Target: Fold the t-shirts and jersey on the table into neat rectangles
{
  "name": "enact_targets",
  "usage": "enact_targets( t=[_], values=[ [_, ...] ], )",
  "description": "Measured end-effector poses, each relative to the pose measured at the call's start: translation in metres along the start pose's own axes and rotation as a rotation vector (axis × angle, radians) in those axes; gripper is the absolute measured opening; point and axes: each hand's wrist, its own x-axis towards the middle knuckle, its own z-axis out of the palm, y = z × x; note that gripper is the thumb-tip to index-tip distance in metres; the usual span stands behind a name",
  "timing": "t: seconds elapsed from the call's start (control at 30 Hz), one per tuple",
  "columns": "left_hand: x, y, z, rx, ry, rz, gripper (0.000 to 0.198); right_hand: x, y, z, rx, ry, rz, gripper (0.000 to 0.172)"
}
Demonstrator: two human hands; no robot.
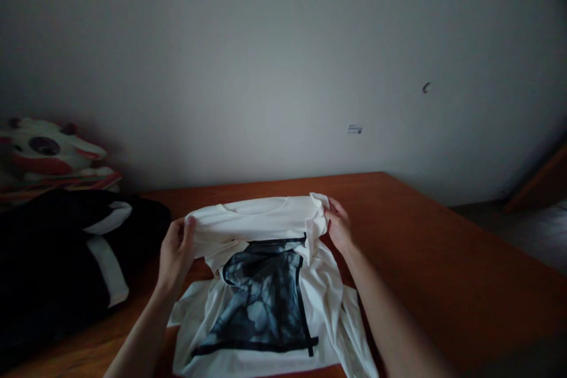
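Observation:
A white T-shirt [257, 221] with a dark, black-bordered picture print lies on the wooden table, its collar end raised toward the wall. My left hand [177, 251] pinches the shirt at its left shoulder, thumb on top. At the opposite shoulder, my right hand [338, 224] grips the bunched white cloth, its fingers partly behind the fabric. Between both hands the neckline is stretched nearly straight. Below, the printed front sags in creases, and the hem and sleeves spread loosely toward me.
Black clothing with white stripes [108, 269] is heaped on the left of the wooden table [420, 248]. Behind it a cow plush toy [48, 147] sits on a striped stack. A pale wall [274, 71] with a small label [355, 129] rises along the table's far edge.

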Motion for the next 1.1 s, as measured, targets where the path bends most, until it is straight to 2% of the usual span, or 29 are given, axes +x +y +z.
enact_targets(
  t=[0.17, 0.27, 0.4, 0.53, 0.67, 0.73, 0.87, 1.0, 1.1],
  values=[
    [0.004, -0.017, 0.007, 0.038, -0.204, -0.100, 0.058, -0.005, 0.010, -0.006, -0.404, -0.111, -0.015, 0.031],
    [0.003, -0.015, 0.004, -0.024, -0.303, -0.162, 0.054, -0.009, 0.006, -0.003, -0.500, -0.160, -0.016, 0.020],
    [0.000, -0.005, -0.004, -0.058, -0.435, -0.236, 0.054, -0.015, -0.003, 0.003, -0.597, -0.180, -0.022, 0.032],
    [-0.002, -0.009, -0.001, -0.048, -0.386, -0.216, 0.051, -0.017, -0.003, 0.003, -0.614, -0.175, -0.020, 0.042],
    [-0.001, -0.011, 0.005, -0.203, -0.273, -0.211, 0.045, -0.015, -0.004, -0.001, -0.522, -0.145, -0.021, 0.039],
    [0.000, -0.005, 0.004, -0.317, -0.259, -0.184, 0.046, -0.014, -0.009, -0.004, -0.397, -0.142, 0.032, 0.037],
    [0.002, 0.008, -0.004, -0.519, -0.224, -0.143, 0.044, -0.014, -0.019, -0.009, -0.046, -0.171, 0.201, 0.045],
    [0.005, 0.005, -0.007, -0.340, -0.156, -0.111, 0.035, -0.015, -0.025, -0.010, -0.061, -0.203, 0.197, 0.038],
    [0.003, 0.001, -0.005, -0.099, -0.125, -0.122, 0.038, -0.015, -0.027, -0.009, -0.144, -0.191, 0.137, 0.044]
  ],
)
